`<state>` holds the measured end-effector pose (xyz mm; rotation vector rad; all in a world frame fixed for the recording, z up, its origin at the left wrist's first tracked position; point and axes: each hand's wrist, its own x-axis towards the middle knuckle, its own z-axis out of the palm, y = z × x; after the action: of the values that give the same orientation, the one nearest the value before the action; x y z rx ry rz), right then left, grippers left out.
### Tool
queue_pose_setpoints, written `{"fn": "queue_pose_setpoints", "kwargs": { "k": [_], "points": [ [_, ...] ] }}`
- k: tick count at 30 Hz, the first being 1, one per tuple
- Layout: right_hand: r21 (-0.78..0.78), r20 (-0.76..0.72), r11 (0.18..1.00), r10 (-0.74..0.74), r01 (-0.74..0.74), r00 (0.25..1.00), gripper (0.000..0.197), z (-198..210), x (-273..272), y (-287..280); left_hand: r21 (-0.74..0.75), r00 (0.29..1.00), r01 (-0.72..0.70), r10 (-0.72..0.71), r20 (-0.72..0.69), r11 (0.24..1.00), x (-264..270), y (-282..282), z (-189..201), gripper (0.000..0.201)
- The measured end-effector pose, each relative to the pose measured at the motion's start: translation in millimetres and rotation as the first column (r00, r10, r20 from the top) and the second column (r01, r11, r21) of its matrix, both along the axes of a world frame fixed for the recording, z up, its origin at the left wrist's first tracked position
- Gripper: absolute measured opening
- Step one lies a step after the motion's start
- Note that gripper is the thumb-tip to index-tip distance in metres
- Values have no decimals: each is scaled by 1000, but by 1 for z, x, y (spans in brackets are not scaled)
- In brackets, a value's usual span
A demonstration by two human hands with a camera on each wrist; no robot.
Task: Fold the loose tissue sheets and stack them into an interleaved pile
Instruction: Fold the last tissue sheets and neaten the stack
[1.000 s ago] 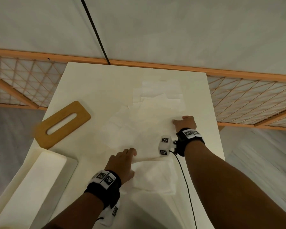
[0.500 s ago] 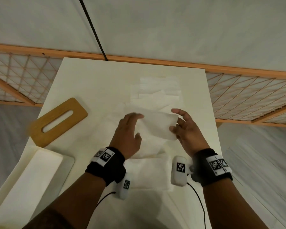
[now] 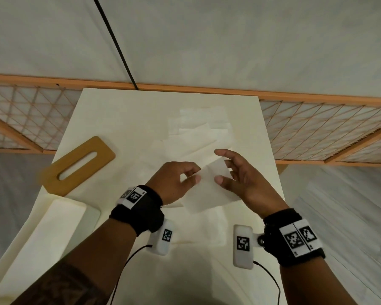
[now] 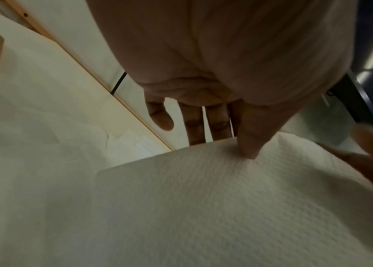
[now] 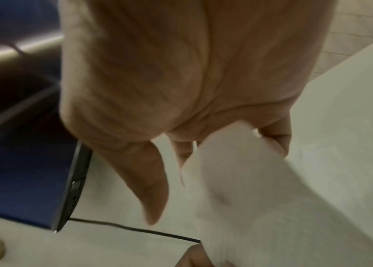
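Note:
Both hands hold one white tissue sheet [image 3: 209, 192] up above the cream table [image 3: 119, 119]. My left hand [image 3: 194, 175] pinches its left edge, thumb on top and fingers behind. My right hand [image 3: 222, 168] holds the right edge between thumb and fingers, with the forefinger stretched out. In the left wrist view the left hand [image 4: 226, 142] presses its thumb into the embossed tissue sheet [image 4: 203, 207]. The right wrist view has the tissue sheet [image 5: 261, 198] draped over the fingers of the right hand [image 5: 176, 180]. Loose tissue sheets [image 3: 198, 133] lie overlapped farther back. A folded pile [image 3: 198, 230] lies under my hands.
A wooden lid with a long slot [image 3: 79, 164] lies at the table's left edge. A white box [image 3: 44, 234] stands in front of it at the near left. Cables trail from both wrist cameras over the near table. A wooden lattice rail [image 3: 317, 128] runs behind the table.
One second ago both hands lay flat on the sheets on the table. They have since lifted one sheet, drawn it nearer and moved closer together.

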<state>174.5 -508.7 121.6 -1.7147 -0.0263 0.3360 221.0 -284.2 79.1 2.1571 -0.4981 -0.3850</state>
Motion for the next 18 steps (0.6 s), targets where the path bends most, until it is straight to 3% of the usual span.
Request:
{"fn": "queue_pose_setpoints", "kwargs": {
  "k": [4,7,12,14,16,18],
  "points": [
    [-333,87,941,-35,62,996,31,3,4,5,-1,998,52,-52,-36,999,-16,6,1,9],
    [-444,59,893,-58,79,997,11,-11,4,0,29,992,85,-81,-98,996,-21,16,-2,7],
    [-340,-79,939,-80,48,994,22,-47,-14,-9,38,935,63,-46,-351,997,-35,43,-20,8],
    [-284,-157,958,-74,27,985,25,-64,-24,-10,67,932,12,14,-363,998,-43,51,-32,9],
    [-219,-213,971,-144,97,966,24,-83,-35,-8,119,937,-34,73,-341,992,-49,56,-43,9],
    [-278,-233,951,-202,134,951,15,-104,-43,-4,206,949,-36,98,-299,978,-52,56,-54,9]
  ]
}}
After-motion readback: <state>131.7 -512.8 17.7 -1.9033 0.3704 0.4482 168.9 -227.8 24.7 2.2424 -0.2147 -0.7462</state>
